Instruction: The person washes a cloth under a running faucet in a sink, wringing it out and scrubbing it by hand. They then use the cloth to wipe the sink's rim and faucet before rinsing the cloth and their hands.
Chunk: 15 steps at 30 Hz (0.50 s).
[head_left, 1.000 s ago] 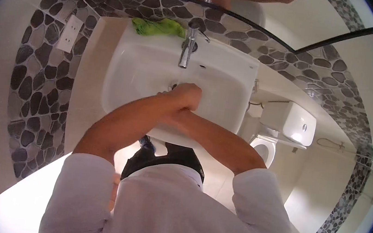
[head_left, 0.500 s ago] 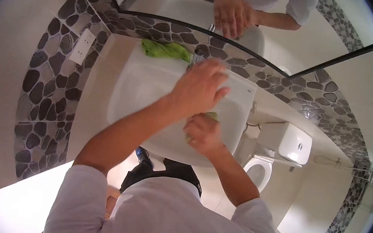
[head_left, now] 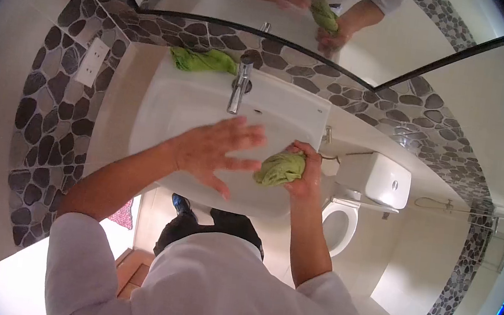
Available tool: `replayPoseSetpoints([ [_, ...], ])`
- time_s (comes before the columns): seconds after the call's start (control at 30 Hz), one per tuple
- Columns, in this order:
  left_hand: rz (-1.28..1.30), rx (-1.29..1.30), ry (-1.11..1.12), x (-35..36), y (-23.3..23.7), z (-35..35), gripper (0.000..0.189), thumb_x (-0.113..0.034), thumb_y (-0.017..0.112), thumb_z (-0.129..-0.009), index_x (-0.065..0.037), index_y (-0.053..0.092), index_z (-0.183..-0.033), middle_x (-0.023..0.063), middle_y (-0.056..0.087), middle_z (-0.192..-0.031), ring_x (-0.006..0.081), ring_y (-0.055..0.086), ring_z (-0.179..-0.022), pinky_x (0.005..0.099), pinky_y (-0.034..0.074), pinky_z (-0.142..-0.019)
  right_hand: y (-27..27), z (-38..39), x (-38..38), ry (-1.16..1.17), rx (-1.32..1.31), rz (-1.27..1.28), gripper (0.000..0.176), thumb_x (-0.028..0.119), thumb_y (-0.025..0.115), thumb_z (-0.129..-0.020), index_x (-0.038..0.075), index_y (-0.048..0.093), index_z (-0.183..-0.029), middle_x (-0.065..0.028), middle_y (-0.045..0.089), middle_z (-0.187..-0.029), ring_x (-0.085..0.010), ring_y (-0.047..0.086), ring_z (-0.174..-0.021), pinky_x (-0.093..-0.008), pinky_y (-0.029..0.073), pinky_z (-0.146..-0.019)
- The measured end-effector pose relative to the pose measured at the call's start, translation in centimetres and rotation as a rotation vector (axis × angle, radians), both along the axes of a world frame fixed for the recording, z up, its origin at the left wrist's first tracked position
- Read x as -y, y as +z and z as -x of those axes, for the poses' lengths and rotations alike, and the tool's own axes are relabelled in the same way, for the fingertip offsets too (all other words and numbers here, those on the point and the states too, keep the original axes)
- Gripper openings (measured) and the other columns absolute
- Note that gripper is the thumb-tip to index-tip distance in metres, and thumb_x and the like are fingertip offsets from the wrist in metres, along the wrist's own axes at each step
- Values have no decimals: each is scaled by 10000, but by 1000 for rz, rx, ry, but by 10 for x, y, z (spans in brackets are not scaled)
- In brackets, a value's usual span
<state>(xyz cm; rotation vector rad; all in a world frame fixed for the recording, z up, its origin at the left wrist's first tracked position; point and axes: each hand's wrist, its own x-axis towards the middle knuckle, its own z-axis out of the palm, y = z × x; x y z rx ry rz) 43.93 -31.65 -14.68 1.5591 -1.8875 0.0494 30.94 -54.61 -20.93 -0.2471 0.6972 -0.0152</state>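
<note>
Half a second ago the left hand was up at the tap; now it has dropped back over the middle of the sink, fingers spread wide and holding nothing. The right hand has swung out to the sink's right rim, and the green cloth, half hidden before, shows plainly, bunched in its closed grip. A second green cloth stays on the far left ledge.

We see the left hand withdrawn from the tap, now spread above the basin; the right hand has brought the green cloth into view.
</note>
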Motion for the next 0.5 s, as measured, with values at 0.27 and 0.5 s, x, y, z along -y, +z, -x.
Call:
replayPoseSetpoints([
  [0.27, 229, -118, -93, 44, -39, 53, 166, -253, 680, -846, -104, 607, -836, 70, 613, -933, 244, 594, -932, 396, 491, -864, -19, -31, -54, 271, -20, -230, 214, 231, 562, -945, 70, 510, -813, -56, 577, -716, -200, 596, -634, -332, 520, -584],
  [0.5, 829, -1893, 780, 54, -39, 62, 341, -279, 583, -951, -79, 452, -707, 49, 514, -730, 169, 536, -700, 311, 465, -653, 53, -49, -106, -359, 57, 1016, 241, 177, 591, -946, 75, 403, -837, -76, 587, -706, -200, 607, -620, -351, 533, -608],
])
